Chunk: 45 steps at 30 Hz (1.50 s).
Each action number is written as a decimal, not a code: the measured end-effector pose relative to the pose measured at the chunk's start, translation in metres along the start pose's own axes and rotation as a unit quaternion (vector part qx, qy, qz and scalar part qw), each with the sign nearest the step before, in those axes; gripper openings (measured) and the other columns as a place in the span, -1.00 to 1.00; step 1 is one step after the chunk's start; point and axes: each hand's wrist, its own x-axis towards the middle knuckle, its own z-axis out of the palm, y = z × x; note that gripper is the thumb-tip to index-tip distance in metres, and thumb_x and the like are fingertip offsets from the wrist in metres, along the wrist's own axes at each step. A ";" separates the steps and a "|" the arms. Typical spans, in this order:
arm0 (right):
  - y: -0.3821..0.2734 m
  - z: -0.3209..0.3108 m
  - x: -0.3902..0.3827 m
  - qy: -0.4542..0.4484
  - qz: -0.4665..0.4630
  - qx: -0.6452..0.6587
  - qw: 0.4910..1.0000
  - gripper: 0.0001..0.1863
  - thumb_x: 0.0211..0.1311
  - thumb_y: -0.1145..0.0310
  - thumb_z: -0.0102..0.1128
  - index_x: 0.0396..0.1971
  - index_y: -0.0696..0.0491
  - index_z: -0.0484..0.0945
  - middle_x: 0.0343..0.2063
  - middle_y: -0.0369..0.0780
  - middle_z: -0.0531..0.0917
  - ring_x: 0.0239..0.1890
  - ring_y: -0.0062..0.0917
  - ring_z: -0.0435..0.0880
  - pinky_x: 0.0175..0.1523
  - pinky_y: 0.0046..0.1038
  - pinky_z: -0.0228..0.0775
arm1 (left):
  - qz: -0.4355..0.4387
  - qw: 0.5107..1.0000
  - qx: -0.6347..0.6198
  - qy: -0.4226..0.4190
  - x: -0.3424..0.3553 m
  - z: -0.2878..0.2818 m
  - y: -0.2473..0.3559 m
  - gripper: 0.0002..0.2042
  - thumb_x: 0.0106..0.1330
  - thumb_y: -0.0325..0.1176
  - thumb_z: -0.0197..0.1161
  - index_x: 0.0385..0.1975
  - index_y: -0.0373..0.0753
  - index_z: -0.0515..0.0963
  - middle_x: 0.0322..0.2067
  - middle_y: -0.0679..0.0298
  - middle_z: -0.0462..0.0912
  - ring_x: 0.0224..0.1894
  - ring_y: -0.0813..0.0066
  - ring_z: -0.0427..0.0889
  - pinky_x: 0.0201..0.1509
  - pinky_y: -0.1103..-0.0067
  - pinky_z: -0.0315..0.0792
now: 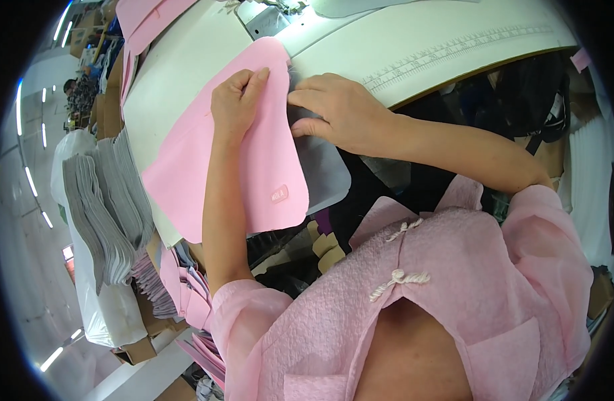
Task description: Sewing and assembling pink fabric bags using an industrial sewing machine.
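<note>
A large pink fabric panel (pixel 187 154) with rounded corners and a small raised label lies over the near edge of the white sewing table. My left hand (pixel 239 103) is closed on its upper part, thumb pressed against the fingers. Beneath it a grey fabric panel (pixel 324 170) sticks out on the right, hanging past the table edge. My right hand (pixel 344 110) is bent over the grey panel beside the pink edge. Its thumb and forefinger curl in a grip there, tips at the pink border; what lies between them is partly hidden.
At the top stands part of a sewing machine (pixel 270 21), its metal plate lit. A printed ruler (pixel 454 57) runs along the white table (pixel 380 40). Stacked grey panels (pixel 106 207) rise at the left, with more pink pieces (pixel 187 294) below and pink fabric (pixel 146 23) at the top left.
</note>
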 end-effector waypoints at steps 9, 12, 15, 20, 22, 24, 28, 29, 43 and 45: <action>0.009 -0.002 -0.009 -0.001 -0.127 -0.068 0.990 -0.61 -0.24 0.43 0.23 -0.33 0.25 0.39 -0.31 -0.11 0.46 -0.23 -0.31 0.44 -0.09 -0.44 0.32 | -0.014 0.999 0.032 0.000 -0.001 0.001 0.001 -0.69 0.11 -0.12 0.16 -0.62 -0.29 0.51 -0.74 0.27 0.43 -0.66 0.54 0.33 -0.53 0.60 0.24; 0.005 -0.004 -0.005 0.040 -0.052 -0.069 0.995 -0.59 -0.25 0.44 0.24 -0.31 0.23 0.36 -0.33 -0.10 0.47 -0.23 -0.29 0.44 -0.08 -0.43 0.32 | -0.008 1.000 0.030 0.002 0.000 0.003 0.000 -0.69 0.12 -0.12 0.16 -0.62 -0.28 0.50 -0.74 0.27 0.42 -0.66 0.52 0.34 -0.53 0.59 0.24; 0.007 -0.002 -0.005 -0.025 -0.018 -0.084 0.996 -0.48 -0.26 0.48 0.26 -0.17 0.20 0.31 -0.21 -0.08 0.44 -0.11 -0.21 0.40 0.01 -0.36 0.26 | -0.019 0.999 0.040 -0.004 -0.001 0.002 0.001 -0.69 0.12 -0.12 0.15 -0.63 -0.28 0.50 -0.73 0.26 0.44 -0.66 0.49 0.36 -0.53 0.58 0.25; 0.005 -0.004 -0.004 -0.007 0.026 -0.022 0.999 -0.57 -0.25 0.39 0.26 -0.28 0.18 0.38 -0.31 -0.14 0.48 -0.17 -0.29 0.41 -0.06 -0.40 0.31 | 0.013 0.998 0.053 0.016 -0.002 0.003 0.004 -0.69 0.12 -0.12 0.14 -0.64 -0.27 0.50 -0.73 0.22 0.45 -0.66 0.42 0.40 -0.53 0.55 0.27; 0.007 -0.002 -0.003 0.002 0.023 -0.008 1.000 -0.56 -0.27 0.38 0.26 -0.28 0.17 0.40 -0.31 -0.16 0.49 -0.16 -0.31 0.41 -0.06 -0.40 0.31 | 0.024 0.998 0.053 0.020 -0.002 0.003 0.004 -0.69 0.12 -0.12 0.14 -0.64 -0.26 0.50 -0.73 0.22 0.45 -0.66 0.40 0.40 -0.53 0.54 0.27; 0.010 -0.002 -0.004 -0.001 -0.094 -0.110 0.989 -0.67 -0.21 0.37 0.19 -0.34 0.15 0.45 -0.33 -0.20 0.50 -0.15 -0.34 0.41 -0.05 -0.41 0.29 | 0.013 0.998 0.065 0.018 -0.003 0.004 0.004 -0.69 0.12 -0.12 0.14 -0.66 -0.26 0.49 -0.73 0.21 0.44 -0.66 0.37 0.41 -0.54 0.52 0.26; 0.009 -0.001 -0.005 -0.028 -0.222 -0.183 0.957 -0.78 -0.07 0.42 -0.02 -0.37 0.14 0.48 -0.33 -0.20 0.50 -0.14 -0.39 0.41 -0.02 -0.41 0.25 | 0.031 0.997 0.065 0.026 -0.003 0.004 0.002 -0.69 0.12 -0.13 0.14 -0.68 -0.25 0.47 -0.73 0.20 0.44 -0.67 0.36 0.40 -0.55 0.50 0.26; 0.009 0.000 -0.005 -0.028 -0.221 -0.182 0.958 -0.78 -0.07 0.42 -0.02 -0.37 0.14 0.48 -0.33 -0.20 0.50 -0.14 -0.39 0.41 -0.02 -0.41 0.25 | 0.029 0.996 0.075 0.026 -0.003 0.004 0.003 -0.68 0.12 -0.13 0.13 -0.69 -0.25 0.47 -0.73 0.20 0.44 -0.67 0.34 0.41 -0.55 0.50 0.26; 0.009 0.004 -0.009 -0.124 -0.197 -0.161 0.959 -0.85 -0.21 0.46 0.01 -0.55 0.19 0.43 -0.47 -0.16 0.48 -0.36 -0.37 0.47 -0.20 -0.45 0.35 | 0.244 0.948 0.170 0.111 -0.002 0.019 0.004 -0.94 0.17 -0.38 0.06 -0.44 -0.19 0.45 -0.43 0.30 0.49 -0.46 0.28 0.47 -0.41 0.44 0.35; 0.012 0.004 -0.011 -0.092 -0.231 -0.157 0.956 -0.87 -0.22 0.47 0.01 -0.59 0.20 0.44 -0.49 -0.17 0.48 -0.37 -0.39 0.47 -0.21 -0.47 0.37 | 0.213 0.964 0.134 0.091 -0.003 0.018 0.005 -0.93 0.16 -0.38 0.08 -0.39 -0.15 0.47 -0.44 0.31 0.49 -0.45 0.31 0.48 -0.41 0.46 0.36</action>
